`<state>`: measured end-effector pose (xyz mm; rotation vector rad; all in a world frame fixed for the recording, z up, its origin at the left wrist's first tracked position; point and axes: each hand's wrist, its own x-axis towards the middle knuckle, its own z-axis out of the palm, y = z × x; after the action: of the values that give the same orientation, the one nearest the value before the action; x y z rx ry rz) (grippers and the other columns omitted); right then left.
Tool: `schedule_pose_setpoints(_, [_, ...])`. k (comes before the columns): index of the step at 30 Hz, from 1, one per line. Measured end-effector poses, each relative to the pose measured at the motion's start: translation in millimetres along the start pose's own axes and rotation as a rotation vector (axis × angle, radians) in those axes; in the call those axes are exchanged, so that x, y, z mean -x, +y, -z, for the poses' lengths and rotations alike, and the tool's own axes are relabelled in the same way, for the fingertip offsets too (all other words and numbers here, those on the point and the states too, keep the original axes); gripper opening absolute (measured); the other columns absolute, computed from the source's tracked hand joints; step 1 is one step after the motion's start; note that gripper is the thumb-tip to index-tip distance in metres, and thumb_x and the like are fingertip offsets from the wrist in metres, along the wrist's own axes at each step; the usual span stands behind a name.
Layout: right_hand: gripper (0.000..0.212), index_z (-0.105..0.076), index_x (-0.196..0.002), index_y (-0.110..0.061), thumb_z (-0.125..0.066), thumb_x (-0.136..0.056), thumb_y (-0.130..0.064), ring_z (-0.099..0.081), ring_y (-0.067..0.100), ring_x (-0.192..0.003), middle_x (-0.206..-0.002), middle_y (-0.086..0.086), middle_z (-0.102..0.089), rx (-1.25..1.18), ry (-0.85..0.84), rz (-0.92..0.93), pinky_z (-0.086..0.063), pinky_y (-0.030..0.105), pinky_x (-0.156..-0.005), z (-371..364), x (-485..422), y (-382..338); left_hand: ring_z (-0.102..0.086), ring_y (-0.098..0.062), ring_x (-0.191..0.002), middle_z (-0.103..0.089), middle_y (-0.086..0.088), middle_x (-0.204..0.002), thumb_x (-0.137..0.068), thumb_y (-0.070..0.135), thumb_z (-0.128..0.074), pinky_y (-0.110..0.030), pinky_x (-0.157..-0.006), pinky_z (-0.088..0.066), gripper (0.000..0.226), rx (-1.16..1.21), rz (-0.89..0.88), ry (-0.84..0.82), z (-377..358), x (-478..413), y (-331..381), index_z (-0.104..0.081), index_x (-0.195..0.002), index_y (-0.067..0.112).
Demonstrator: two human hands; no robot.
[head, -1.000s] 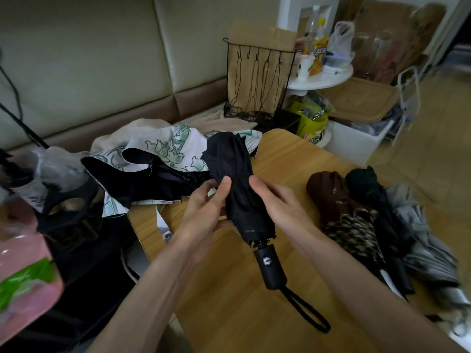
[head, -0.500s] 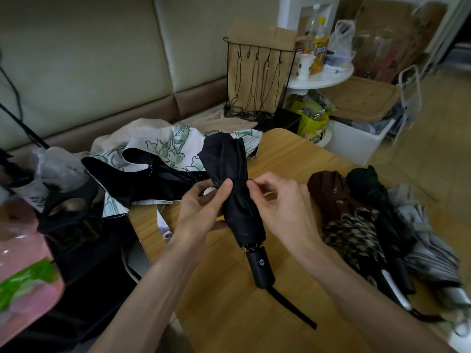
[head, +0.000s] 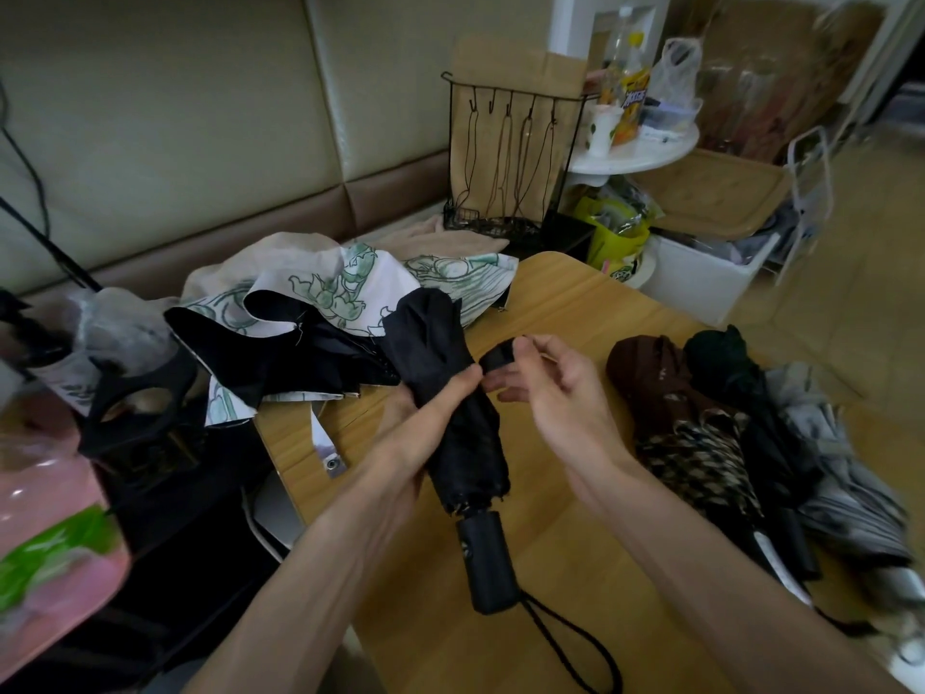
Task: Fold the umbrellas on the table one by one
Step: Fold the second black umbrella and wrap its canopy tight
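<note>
Hands work on a black umbrella (head: 480,443) held just above the middle of a wooden table (head: 565,303). The umbrella is collapsed, with its canopy gathered into a loose roll. Its tip points toward the table's far left corner, and its handle (head: 488,563) points at the near edge, where a wrist cord (head: 565,638) trails on the wood.

The left hand (head: 425,423) is wrapped round the middle of the roll, thumb across the front, holding the cloth bunched. The right hand (head: 560,393) pinches the closing strap (head: 498,362) between thumb and fingertips and holds it out to the right of the roll.

The step in hand looks like binding the canopy shut. To do it well, the left hand should hold the roll tight so the pleats cannot spring open. The right hand should draw the strap taut and wrap it the same way the cloth is rolled, then press its end down flat. What kind of fastener the strap carries cannot be made out. The hem near the handle looks ragged, so smoothing it first would give a neater roll.

Several folded umbrellas (head: 701,458) lie heaped along the right edge of the table. A white umbrella (head: 350,288) with a green print sprawls open over the far left corner, apparently not yet folded.
</note>
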<state>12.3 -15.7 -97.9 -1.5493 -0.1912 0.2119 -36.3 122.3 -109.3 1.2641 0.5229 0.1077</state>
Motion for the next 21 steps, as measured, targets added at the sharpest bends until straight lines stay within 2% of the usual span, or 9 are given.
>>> schedule_pose_setpoints(3, [0.015,-0.069,-0.116,-0.014,-0.064,-0.105,-0.023,-0.078,0.012,-0.087,-0.092,0.004,-0.081,-0.066,-0.003,0.0,-0.06,0.019,-0.075,1,-1,-3,-0.079,-0.022,-0.09,-0.081,-0.002,-0.1,-0.084,0.034,-0.086,-0.05,-0.088,-0.064,0.048,-0.043,-0.086,-0.005,0,3,0,-0.064,-0.124,0.018])
schedule_pose_setpoints(5, [0.023,-0.072,-0.116,-0.019,-0.075,-0.097,-0.03,-0.078,0.008,-0.091,-0.096,-0.001,-0.082,-0.04,-0.054,-0.033,-0.061,0.02,-0.077,2,-1,-1,-0.078,-0.033,-0.094,-0.08,-0.007,-0.101,-0.086,0.028,-0.086,-0.06,-0.087,-0.062,0.047,-0.03,-0.107,-0.016,2,3,0,-0.062,-0.125,0.016])
schedule_pose_setpoints(6, [0.029,-0.074,-0.117,-0.02,-0.081,-0.092,-0.033,-0.077,0.006,-0.094,-0.098,-0.004,-0.082,-0.005,-0.077,-0.046,-0.062,0.021,-0.079,2,-1,1,-0.078,-0.034,-0.093,-0.08,-0.008,-0.1,-0.087,0.026,-0.085,-0.061,-0.085,-0.062,0.045,-0.042,-0.121,-0.02,3,3,0,-0.062,-0.124,0.016])
schedule_pose_setpoints(8, [0.03,-0.078,-0.114,-0.017,-0.083,-0.089,-0.032,-0.077,0.005,-0.094,-0.099,-0.006,-0.082,0.061,-0.07,-0.031,-0.062,0.022,-0.078,0,-1,5,-0.079,-0.028,-0.089,-0.079,-0.007,-0.102,-0.089,0.024,-0.083,-0.052,-0.078,-0.066,0.043,-0.084,-0.15,-0.009,4,4,2,-0.06,-0.125,0.017])
schedule_pose_setpoints(11, [0.017,-0.081,-0.098,-0.009,-0.074,-0.098,-0.024,-0.078,0.009,-0.083,-0.087,-0.002,-0.081,0.11,0.021,0.048,-0.06,0.02,-0.071,1,-3,10,-0.079,-0.025,-0.083,-0.077,-0.009,-0.106,-0.09,0.022,-0.083,-0.038,-0.061,-0.065,0.043,-0.059,-0.138,0.002,3,4,3,-0.059,-0.125,0.017])
schedule_pose_setpoints(13, [0.018,-0.081,-0.091,-0.01,-0.073,-0.099,-0.023,-0.078,0.01,-0.08,-0.082,-0.002,-0.081,0.114,0.082,0.045,-0.061,0.022,-0.074,2,-3,14,-0.079,-0.021,-0.084,-0.079,-0.007,-0.105,-0.09,0.025,-0.083,-0.029,-0.062,-0.062,0.042,-0.062,-0.133,0.049,4,3,4,-0.061,-0.125,0.017])
schedule_pose_setpoints(15, [0.018,-0.08,-0.085,-0.013,-0.074,-0.098,-0.023,-0.077,0.009,-0.077,-0.079,-0.004,-0.08,0.114,0.137,0.019,-0.062,0.025,-0.078,3,-3,17,-0.079,-0.023,-0.085,-0.079,-0.011,-0.105,-0.091,0.024,-0.082,-0.029,-0.06,-0.062,0.041,-0.012,-0.105,0.088,6,2,7,-0.063,-0.126,0.014])
schedule_pose_setpoints(18, [0.018,-0.081,-0.083,-0.012,-0.075,-0.098,-0.02,-0.075,0.01,-0.072,-0.076,-0.001,-0.079,0.082,0.222,0.008,-0.062,0.025,-0.075,7,-6,22,-0.079,-0.024,-0.076,-0.08,-0.015,-0.099,-0.093,0.022,-0.08,-0.029,-0.053,-0.059,0.034,0.063,-0.071,0.086,10,3,13,-0.067,-0.121,0.008])
schedule_pose_setpoints(21, [0.023,-0.08,-0.08,-0.009,-0.074,-0.098,-0.021,-0.073,0.012,-0.068,-0.072,0.0,-0.077,0.138,0.255,0.128,-0.058,0.025,-0.068,11,-9,22,-0.078,-0.017,-0.08,-0.079,-0.008,-0.103,-0.093,0.022,-0.08,-0.027,-0.06,-0.061,0.034,-0.024,-0.145,0.117,9,0,8,-0.066,-0.123,0.012])
